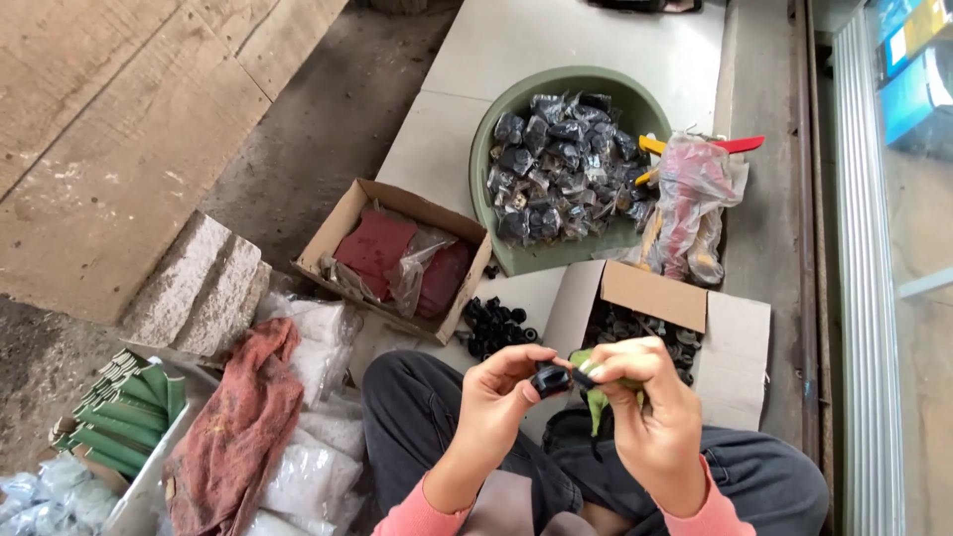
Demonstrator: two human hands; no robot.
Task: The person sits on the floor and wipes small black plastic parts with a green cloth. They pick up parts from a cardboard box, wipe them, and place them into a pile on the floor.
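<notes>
Seated over the open box (695, 328), the left hand (491, 397) pinches a small black part (549, 379) while the right hand (645, 397), closed on a green piece (596, 402), appears to be fitting them together, calling for careful alignment.

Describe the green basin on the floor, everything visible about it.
The green basin is a round, shallow bowl of dull olive colour, plastic by its look, sitting upright on pale floor tiles ahead of the seated person. It is heaped with small black parts sealed in clear bags. Its near rim reaches the flap of an open cardboard box, and a clear bag of tools with red and yellow handles lies against its right side. Neither hand touches it.
</notes>
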